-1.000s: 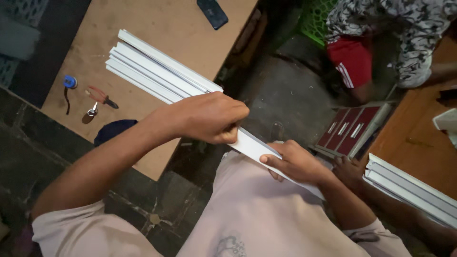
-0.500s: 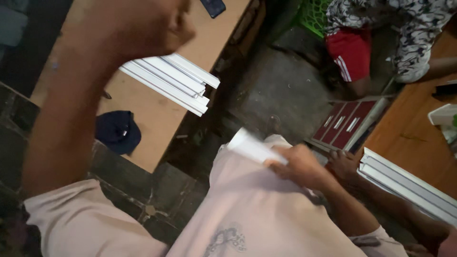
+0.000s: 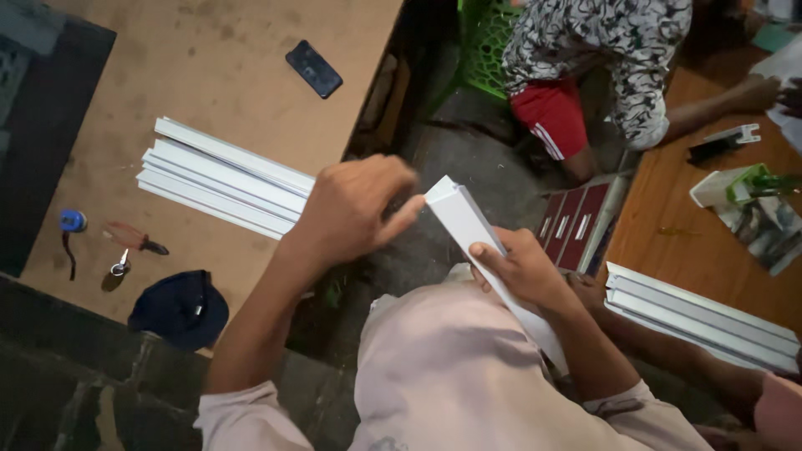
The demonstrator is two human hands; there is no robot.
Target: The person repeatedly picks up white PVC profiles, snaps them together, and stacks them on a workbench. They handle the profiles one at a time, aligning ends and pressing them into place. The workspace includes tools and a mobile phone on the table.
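Your right hand [image 3: 522,267] clamps the long white plastic channel strip [image 3: 468,225] to steady it; your left hand [image 3: 351,209] pinches its top end.

Brown table [image 3: 234,50], white strips [image 3: 221,177], phone [image 3: 313,68]

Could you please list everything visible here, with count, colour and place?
white strip in hand: one, white, held over the lap
stack of strips: several, white, on the left board
phone: one, black, far part of the left board
cap: one, dark blue, near edge of the left board
scissors: one, red handles, left board
right-hand stack: several, white, on the right wooden table
other person: one, patterned top, red shorts, seated beyond
left hand: fingers at the strip's far end
right hand: grips the strip's middle
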